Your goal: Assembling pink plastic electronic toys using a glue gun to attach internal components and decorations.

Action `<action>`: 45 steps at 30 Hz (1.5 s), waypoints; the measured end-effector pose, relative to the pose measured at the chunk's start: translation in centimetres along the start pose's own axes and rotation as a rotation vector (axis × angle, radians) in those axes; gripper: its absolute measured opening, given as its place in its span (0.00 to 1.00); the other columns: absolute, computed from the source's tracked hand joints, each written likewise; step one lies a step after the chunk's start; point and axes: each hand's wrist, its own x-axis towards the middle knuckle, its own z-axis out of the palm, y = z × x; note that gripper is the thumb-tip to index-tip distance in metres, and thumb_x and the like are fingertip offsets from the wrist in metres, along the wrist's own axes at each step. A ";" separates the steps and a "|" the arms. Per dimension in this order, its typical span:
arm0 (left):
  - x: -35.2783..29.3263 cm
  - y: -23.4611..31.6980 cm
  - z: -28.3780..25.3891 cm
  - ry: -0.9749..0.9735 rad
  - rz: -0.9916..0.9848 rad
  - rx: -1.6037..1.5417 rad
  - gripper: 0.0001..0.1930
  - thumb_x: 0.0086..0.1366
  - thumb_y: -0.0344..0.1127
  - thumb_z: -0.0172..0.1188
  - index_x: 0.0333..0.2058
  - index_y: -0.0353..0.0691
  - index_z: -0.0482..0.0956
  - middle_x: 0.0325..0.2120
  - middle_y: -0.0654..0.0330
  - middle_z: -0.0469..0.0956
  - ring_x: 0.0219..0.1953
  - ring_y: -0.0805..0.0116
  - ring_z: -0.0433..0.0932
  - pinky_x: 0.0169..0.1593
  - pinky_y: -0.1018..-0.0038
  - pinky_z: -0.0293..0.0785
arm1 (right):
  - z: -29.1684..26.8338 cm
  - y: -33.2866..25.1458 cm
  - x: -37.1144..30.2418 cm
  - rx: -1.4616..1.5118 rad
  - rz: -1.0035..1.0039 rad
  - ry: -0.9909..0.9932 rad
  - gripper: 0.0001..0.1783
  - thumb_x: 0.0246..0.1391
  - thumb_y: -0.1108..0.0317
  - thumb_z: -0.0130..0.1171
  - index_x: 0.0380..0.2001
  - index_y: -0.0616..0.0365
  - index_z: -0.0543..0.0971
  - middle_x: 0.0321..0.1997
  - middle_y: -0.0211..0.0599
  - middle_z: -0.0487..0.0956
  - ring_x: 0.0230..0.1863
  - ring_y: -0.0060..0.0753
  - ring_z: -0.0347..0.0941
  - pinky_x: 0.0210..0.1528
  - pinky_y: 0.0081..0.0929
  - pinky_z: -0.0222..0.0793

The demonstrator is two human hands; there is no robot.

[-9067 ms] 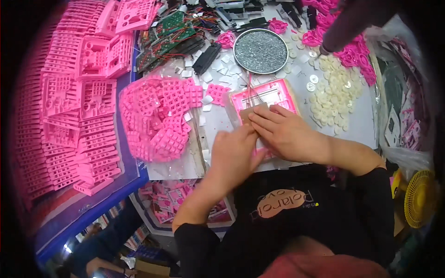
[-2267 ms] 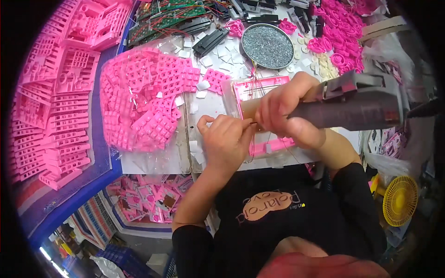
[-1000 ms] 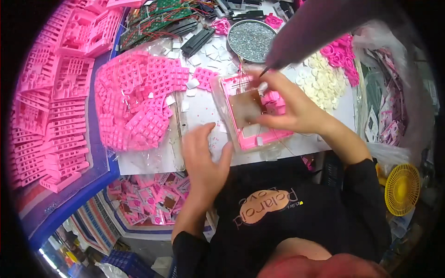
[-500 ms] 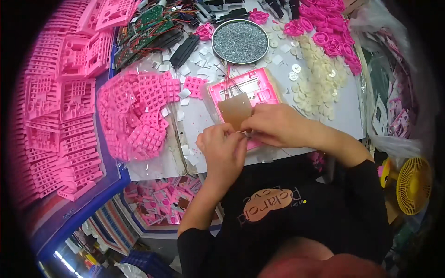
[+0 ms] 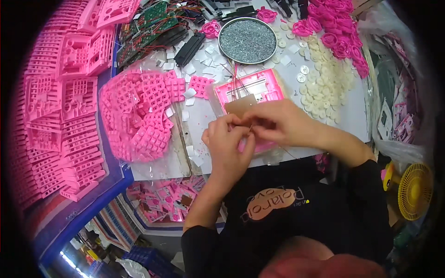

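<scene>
A pink plastic case shell (image 5: 259,88) lies on the white table (image 5: 296,153) in front of me, with thin wires rising from it and a brown board (image 5: 238,105) resting on its near part. My left hand (image 5: 227,148) and my right hand (image 5: 282,123) meet over the shell's near edge, fingertips pinched together on a thin wire (image 5: 250,127) beside the brown board. The lower part of the shell is hidden under both hands.
A round metal dish of small screws (image 5: 247,40) stands behind the shell. A heap of pink keypad grids (image 5: 139,116) lies to the left, pink frames (image 5: 60,92) stacked further left, white round buttons (image 5: 324,88) to the right, green circuit boards (image 5: 148,23) at the back, a yellow fan (image 5: 415,190) lower right.
The grey power tool my right hand held earlier is out of sight. Both hands have come together at the shell's near edge, and the view has shifted slightly.
</scene>
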 end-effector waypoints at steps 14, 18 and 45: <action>0.5 -1.4 -0.7 -0.068 0.015 -0.217 0.12 0.49 0.31 0.76 0.33 0.39 0.83 0.41 0.58 0.74 0.45 0.60 0.74 0.49 0.65 0.66 | -1.5 -1.3 0.5 0.157 0.187 -0.154 0.07 0.56 0.70 0.66 0.33 0.64 0.83 0.26 0.34 0.82 0.29 0.20 0.79 0.34 0.23 0.74; 0.8 -0.6 -1.2 -0.081 0.031 -0.179 0.12 0.49 0.30 0.75 0.33 0.38 0.83 0.42 0.56 0.75 0.46 0.59 0.74 0.49 0.66 0.68 | -1.3 -1.9 0.2 0.093 0.178 -0.066 0.07 0.55 0.71 0.66 0.33 0.64 0.82 0.26 0.35 0.83 0.30 0.22 0.80 0.34 0.24 0.75; 0.1 0.2 0.7 0.018 -0.040 -0.116 0.10 0.51 0.30 0.69 0.33 0.39 0.80 0.45 0.56 0.73 0.44 0.61 0.74 0.54 0.64 0.55 | -0.8 0.8 -0.6 0.368 0.336 -0.060 0.08 0.56 0.72 0.66 0.36 0.66 0.83 0.29 0.32 0.83 0.31 0.17 0.79 0.36 0.20 0.75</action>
